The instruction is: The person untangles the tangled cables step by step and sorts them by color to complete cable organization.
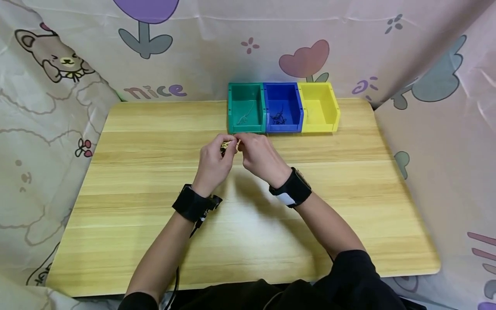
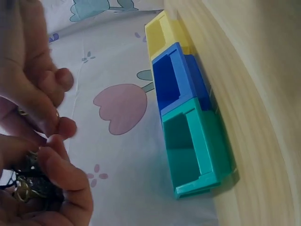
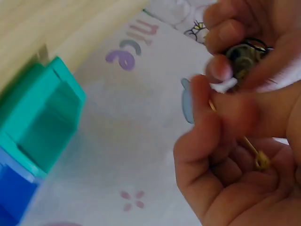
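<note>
Both hands meet just in front of the bins. My left hand (image 1: 215, 161) grips a tangled bunch of thin black, pale and yellow strands (image 2: 30, 181), partly hidden by its curled fingers. Right beside it, my right hand (image 1: 261, 157) pinches a thin yellow strand (image 3: 249, 145) between thumb and forefinger; a small looped end hangs over the palm. In the right wrist view the fingertips of the two hands are close together. A pale strand (image 1: 245, 117) lies in the green bin (image 1: 231, 107), and a black tangle (image 1: 278, 118) lies in the blue bin (image 1: 300, 114).
The yellow bin (image 1: 336, 114) adjoins the blue one, all three in a row at the back of the wooden table (image 1: 155, 241). Behind and beside it hangs a printed cloth (image 1: 213, 51). Each wrist wears a black band (image 1: 190, 204), and a cable runs along the left forearm.
</note>
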A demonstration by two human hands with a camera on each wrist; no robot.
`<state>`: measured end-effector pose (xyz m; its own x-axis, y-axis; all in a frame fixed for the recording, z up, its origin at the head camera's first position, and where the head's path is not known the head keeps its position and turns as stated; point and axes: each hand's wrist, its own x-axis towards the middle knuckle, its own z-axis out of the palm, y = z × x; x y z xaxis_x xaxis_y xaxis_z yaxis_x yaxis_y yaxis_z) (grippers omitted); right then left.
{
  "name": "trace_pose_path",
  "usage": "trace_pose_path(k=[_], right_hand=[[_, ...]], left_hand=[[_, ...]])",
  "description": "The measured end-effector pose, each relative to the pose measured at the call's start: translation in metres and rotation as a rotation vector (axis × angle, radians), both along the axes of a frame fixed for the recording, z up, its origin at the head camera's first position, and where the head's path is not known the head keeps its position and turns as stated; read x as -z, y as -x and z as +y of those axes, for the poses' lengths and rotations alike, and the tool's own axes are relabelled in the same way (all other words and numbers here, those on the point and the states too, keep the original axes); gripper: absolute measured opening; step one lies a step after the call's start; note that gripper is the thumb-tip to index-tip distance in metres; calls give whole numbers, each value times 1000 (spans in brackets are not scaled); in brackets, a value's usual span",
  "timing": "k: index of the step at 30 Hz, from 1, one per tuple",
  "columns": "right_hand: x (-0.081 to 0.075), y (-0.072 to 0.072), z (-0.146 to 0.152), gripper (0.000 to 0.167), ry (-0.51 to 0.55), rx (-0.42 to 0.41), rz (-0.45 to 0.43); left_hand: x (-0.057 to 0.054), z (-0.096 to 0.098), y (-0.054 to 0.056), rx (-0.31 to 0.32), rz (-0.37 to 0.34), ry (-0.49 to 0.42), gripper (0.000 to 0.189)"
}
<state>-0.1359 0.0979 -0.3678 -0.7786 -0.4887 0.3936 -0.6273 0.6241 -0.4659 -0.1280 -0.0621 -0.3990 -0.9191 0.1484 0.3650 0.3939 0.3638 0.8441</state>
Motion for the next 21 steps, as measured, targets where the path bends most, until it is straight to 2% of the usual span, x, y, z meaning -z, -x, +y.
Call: trace_pose_path(k=[3, 5, 11, 15, 21], right_hand=[[8, 2, 0, 18, 11, 2, -5], [13, 2, -1, 15, 35, -10, 16], [26, 0, -3, 38, 153, -73, 145], [31, -2, 3, 44, 245, -121, 194], [32, -5, 16, 45, 295, -147, 189]], left_hand=[[-3, 0, 0, -5, 1, -6, 22], [-4, 0, 1, -28, 30, -6, 24], [-5, -1, 4, -84, 152, -40, 32], [-4, -4, 7, -75, 195, -19, 31], [-2, -8, 11, -40, 192, -5, 31]])
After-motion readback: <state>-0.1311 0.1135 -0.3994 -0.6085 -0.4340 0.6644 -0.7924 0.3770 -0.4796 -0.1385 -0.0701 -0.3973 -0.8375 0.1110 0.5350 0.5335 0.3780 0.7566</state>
